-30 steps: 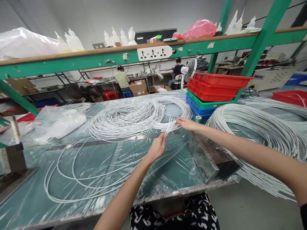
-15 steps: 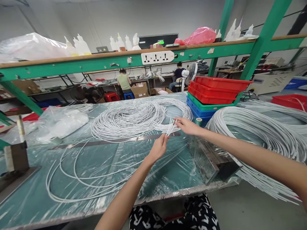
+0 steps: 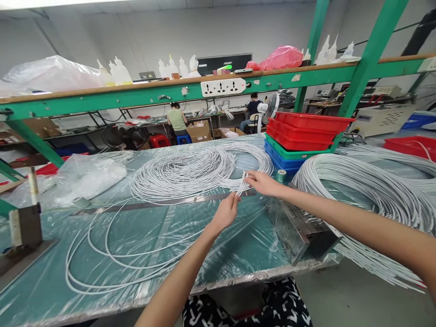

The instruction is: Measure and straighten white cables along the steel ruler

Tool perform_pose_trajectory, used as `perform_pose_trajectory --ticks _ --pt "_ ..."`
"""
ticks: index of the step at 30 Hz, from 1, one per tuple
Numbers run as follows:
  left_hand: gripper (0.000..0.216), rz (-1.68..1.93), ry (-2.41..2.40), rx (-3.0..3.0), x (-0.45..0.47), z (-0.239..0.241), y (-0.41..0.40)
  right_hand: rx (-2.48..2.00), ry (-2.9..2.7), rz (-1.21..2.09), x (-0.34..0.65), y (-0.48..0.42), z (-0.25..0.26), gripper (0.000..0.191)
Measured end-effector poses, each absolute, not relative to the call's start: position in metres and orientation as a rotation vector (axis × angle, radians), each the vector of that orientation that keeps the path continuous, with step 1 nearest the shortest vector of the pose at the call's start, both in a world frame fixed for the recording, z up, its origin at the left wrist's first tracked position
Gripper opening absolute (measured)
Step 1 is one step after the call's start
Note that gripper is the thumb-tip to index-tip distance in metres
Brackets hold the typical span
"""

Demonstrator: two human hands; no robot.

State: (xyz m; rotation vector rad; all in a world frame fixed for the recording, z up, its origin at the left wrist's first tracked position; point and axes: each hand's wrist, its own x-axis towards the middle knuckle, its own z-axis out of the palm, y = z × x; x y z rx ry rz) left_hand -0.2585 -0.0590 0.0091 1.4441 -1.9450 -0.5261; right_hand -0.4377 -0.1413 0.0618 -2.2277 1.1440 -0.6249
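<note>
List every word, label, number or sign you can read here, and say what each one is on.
No text can be read.
Power strip: socket holes only, no lettering visible.
Steel ruler under the cable ends held by both hands: its markings are too small.
White machine: its front label is blurred.
Shelf stickers: blank or too small.

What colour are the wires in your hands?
White, seen in the head view: the wires are pinched between the left hand and right hand.

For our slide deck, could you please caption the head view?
Left hand and right hand pinch a bundle of white cable ends beside a large cable coil on the workbench.
</note>
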Motion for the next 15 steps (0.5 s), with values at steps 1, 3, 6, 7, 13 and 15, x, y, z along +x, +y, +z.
perform_pose_trajectory --ticks 1,3,6,7,13,15 --pt "0.037 -0.516 -1.952 1.442 -0.259 0.010 -0.059 -2.217 1.190 -0.611 -0.437 -0.141 0.063 0.040" --pt "0.036 -0.500 -1.971 1.433 -0.259 0.011 -0.060 -2.378 1.318 -0.671 -0.437 -0.138 0.067 0.047" --pt "0.034 -0.483 -2.003 1.428 -0.260 0.016 -0.058 -3.052 1.228 -0.795 -0.438 -0.130 0.076 0.047" --pt "0.033 -0.482 -2.014 1.431 -0.261 0.018 -0.057 -3.263 1.086 -0.754 -0.437 -0.128 0.078 0.041" --pt "0.023 -0.486 -2.045 1.466 -0.263 0.018 -0.048 -3.455 0.734 -0.095 -0.419 -0.121 0.068 0.045" --pt "0.025 -0.490 -2.076 1.421 -0.257 0.014 -0.046 -3.413 0.775 -0.028 -0.412 -0.124 0.063 0.050"
